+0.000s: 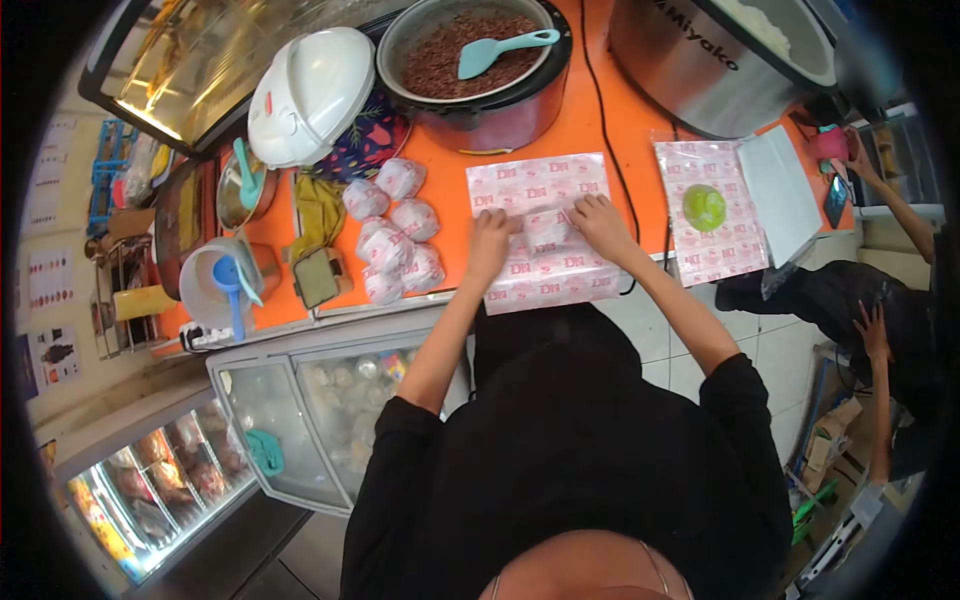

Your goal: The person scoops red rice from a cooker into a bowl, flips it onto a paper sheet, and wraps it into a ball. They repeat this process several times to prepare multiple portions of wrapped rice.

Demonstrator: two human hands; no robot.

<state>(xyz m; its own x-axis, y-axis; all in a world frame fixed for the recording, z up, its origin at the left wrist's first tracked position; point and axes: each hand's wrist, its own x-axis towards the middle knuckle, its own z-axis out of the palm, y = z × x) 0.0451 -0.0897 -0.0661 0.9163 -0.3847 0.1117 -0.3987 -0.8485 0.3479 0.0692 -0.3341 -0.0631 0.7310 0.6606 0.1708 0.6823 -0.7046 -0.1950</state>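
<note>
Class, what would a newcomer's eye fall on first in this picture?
The bright orange counter, where the left hand and right hand press a small bundle on a pink-printed paper sheet. Left of them lies a heap of wrapped parcels; behind, an open cooker pot holds dark grains and a teal scoop.
</note>
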